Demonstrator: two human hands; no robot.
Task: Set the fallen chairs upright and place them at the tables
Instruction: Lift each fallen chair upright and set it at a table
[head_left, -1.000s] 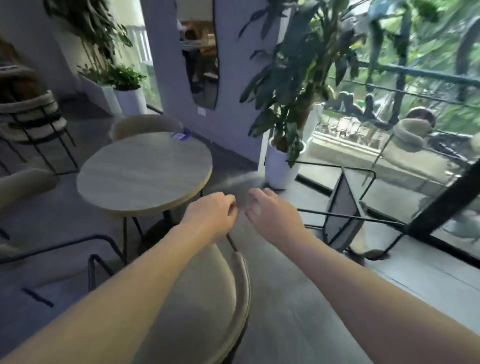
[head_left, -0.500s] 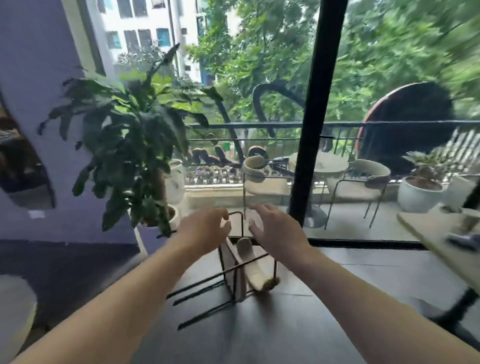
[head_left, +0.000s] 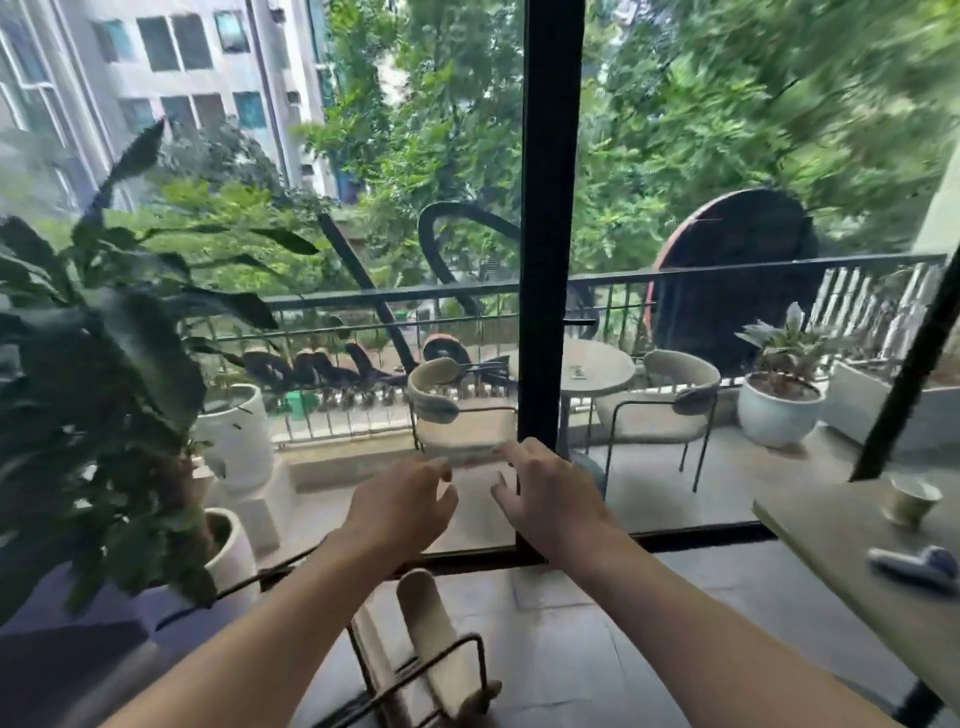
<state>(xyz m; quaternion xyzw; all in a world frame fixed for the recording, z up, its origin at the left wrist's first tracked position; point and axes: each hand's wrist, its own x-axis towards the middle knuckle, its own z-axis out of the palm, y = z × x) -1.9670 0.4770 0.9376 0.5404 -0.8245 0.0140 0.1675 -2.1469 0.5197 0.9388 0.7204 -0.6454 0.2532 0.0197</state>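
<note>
A fallen chair (head_left: 431, 629) with a beige cushion and black metal frame lies on its side on the dark floor, just below my forearms. My left hand (head_left: 402, 512) and my right hand (head_left: 545, 496) are stretched out above it, fingers spread, holding nothing and not touching the chair. A light wooden table (head_left: 831, 577) juts in from the right edge. The chair's lower part runs out of the bottom of the frame.
A large potted plant (head_left: 104, 395) in a white pot stands at left. A black window post (head_left: 545, 260) and glass wall rise ahead. Beyond the glass, a balcony holds a round table (head_left: 597, 364) and two upright chairs. A cup (head_left: 911, 499) sits on the table at right.
My view has swung from the round indoor table toward the window. The fallen chair has come closer and lower in view, under my arms. Both hands have spread their fingers.
</note>
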